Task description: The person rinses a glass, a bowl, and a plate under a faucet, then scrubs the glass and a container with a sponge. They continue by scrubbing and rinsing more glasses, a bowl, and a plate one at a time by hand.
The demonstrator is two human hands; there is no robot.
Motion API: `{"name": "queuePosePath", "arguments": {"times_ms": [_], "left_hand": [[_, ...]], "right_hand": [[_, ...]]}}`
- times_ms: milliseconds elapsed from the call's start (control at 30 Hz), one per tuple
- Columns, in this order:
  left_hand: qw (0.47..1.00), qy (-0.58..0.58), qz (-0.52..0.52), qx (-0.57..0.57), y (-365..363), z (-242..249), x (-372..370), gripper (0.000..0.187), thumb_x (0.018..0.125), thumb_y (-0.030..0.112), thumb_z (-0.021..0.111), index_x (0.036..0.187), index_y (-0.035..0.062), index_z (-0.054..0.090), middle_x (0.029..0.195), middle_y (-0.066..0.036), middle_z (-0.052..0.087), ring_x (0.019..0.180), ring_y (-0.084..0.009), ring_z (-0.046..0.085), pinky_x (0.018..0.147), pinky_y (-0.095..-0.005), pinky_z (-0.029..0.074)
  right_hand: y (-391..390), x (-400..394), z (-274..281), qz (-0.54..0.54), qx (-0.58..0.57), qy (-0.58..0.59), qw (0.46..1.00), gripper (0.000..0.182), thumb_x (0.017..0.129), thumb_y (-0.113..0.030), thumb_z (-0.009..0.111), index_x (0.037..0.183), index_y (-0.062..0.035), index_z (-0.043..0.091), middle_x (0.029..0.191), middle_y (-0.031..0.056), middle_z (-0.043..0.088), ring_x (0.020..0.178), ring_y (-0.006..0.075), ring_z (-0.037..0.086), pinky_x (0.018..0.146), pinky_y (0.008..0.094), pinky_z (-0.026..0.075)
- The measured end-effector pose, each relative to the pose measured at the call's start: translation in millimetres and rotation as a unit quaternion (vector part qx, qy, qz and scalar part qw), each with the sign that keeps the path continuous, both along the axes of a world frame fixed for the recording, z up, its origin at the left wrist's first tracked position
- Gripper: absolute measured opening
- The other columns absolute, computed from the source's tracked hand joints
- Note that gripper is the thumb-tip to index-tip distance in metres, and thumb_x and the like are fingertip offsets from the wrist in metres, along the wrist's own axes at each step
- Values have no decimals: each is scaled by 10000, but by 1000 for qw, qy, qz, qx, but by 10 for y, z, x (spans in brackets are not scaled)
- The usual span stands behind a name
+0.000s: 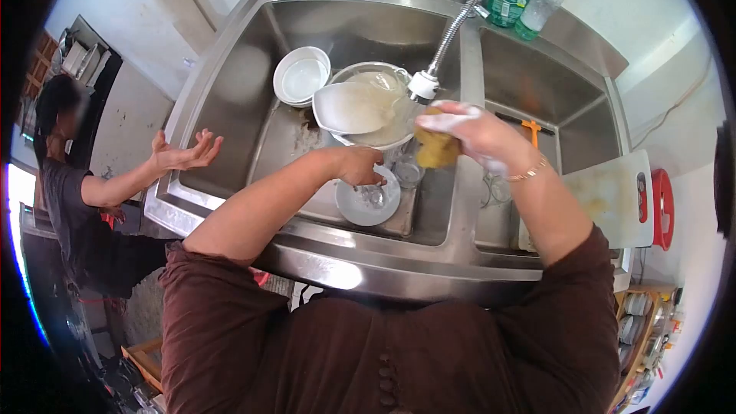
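My right hand [479, 134], covered in white suds, is closed on a yellow sponge [437, 147] above the sink divider. My left hand [359, 165] is curled with its fingers down, closed on what looks like a clear glass [374, 196]; the fingers hide part of it. Beneath it lies a white bowl [368, 211]. Between my hands stands another clear glass [409, 172]. Just behind my left hand, a white dish [354, 107] tilts over a large round basin [395, 134] holding cloudy water.
Stacked white bowls [303, 77] sit farther back in the left sink [230, 107]. A flexible faucet hose [460, 23] hangs over the basin. A cutting board [613, 195] leans at right, near an orange-handled tool [533, 130]. At left, another person's hand [188, 152] reaches over the sink edge.
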State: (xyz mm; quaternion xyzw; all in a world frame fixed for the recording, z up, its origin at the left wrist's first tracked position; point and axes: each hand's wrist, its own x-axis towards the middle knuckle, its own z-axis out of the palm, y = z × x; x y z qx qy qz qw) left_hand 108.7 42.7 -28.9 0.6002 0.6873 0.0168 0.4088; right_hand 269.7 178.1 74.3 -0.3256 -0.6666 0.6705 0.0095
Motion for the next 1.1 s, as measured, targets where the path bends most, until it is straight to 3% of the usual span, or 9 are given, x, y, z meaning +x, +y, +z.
{"name": "queuePosePath", "arguments": {"times_ms": [300,433,500,567,600,667,767,833,1100], "left_hand": [[964,-63,245,-84,-398,69,-333,565,785,268,605,1206,-64,427,1104,-244,555,1039,-334,539,887,-389,422],[994,31,17,-102,-411,-158,-221,525,783,262,590,1189,-43,455,1137,-224,544,1066,-332,523,903,-395,410],[988,54,-70,-127,-355,-279,-149,515,787,270,585,1185,-34,465,1152,-218,538,1078,-330,515,912,-396,403],[992,32,-105,-61,-277,-613,-154,526,776,290,596,1183,-20,478,1181,-222,517,1105,-327,497,934,-399,386],[985,37,-151,78,-343,-477,-119,491,784,261,574,1194,5,486,1182,-201,524,1095,-319,507,932,-400,391],[912,106,-94,384,-658,-187,13,341,716,208,601,984,-1,624,1001,-192,623,947,-296,595,818,-362,470],[932,77,-91,343,-704,-18,-90,362,725,230,603,1005,0,609,1016,-184,617,956,-293,590,825,-362,466],[955,71,-89,275,-706,7,-164,378,731,244,604,1020,1,599,1027,-179,613,961,-292,587,830,-362,463],[986,97,-81,111,-696,46,-340,442,754,302,610,1078,5,558,1070,-158,596,983,-285,574,849,-362,452]], "right_hand": [[-193,-1099,-757,292,316,-82,899,287,688,-166,658,956,-69,626,819,111,624,754,183,590,719,290,466],[-360,-1561,-833,278,452,-19,847,296,697,-177,637,972,-69,625,812,133,633,748,205,610,685,297,482],[-673,-1944,-792,159,250,65,953,172,703,-155,562,840,-111,656,812,130,634,775,288,617,679,366,486],[-918,-2499,-817,364,594,197,689,163,625,-186,598,742,-89,657,766,131,640,687,301,619,601,393,483],[-1176,-2686,-734,369,620,143,677,160,609,-214,607,703,-95,659,751,139,639,677,304,621,587,392,487],[-1588,-2816,-680,369,564,162,720,185,650,-219,600,776,-110,680,754,145,638,702,301,631,613,380,496],[-2140,-2776,-735,301,107,212,923,225,720,-259,608,810,-62,669,772,150,639,663,287,613,608,360,484],[-2351,-2584,-597,280,72,191,938,257,753,-298,598,845,-70,669,792,165,638,676,288,621,618,377,486],[-2338,-2352,-501,329,457,154,812,314,707,-288,601,909,-55,662,1023,164,575,976,314,496,818,417,395]]}}
